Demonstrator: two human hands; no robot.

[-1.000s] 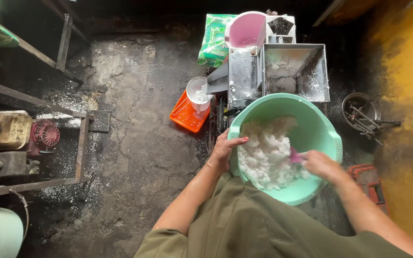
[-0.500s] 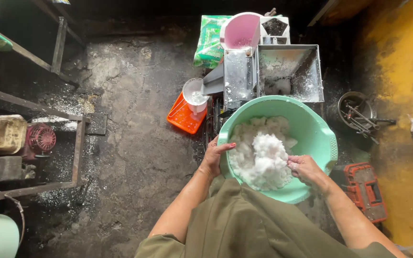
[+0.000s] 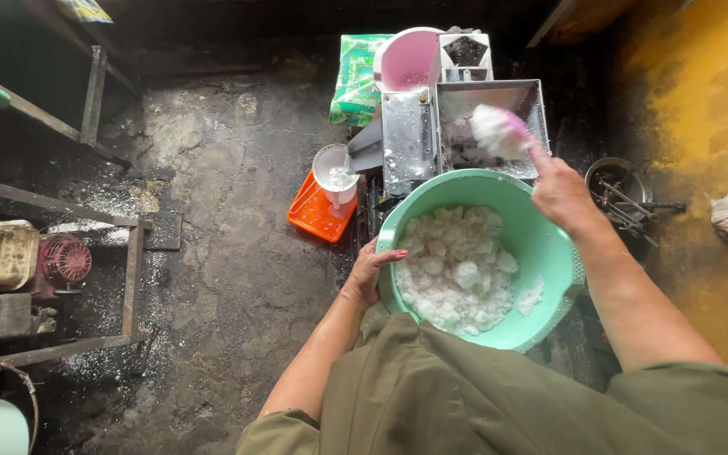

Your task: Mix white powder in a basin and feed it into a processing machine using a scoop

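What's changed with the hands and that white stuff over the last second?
The right hand rose out of the green basin, carrying a pink scoop heaped with white clumps up over the metal hopper. The left hand stayed gripping the basin's rim; the basin stayed put.

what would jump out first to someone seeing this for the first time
The big mint-green basin in the middle, heaped with white shredded clumps, draws the eye first; the left hand grips its near-left rim. Just above it, the right hand lifts a pink scoop loaded with the white stuff over the metal hopper of a machine. To the left, an orange tray with a white jug stands out on the dark floor.
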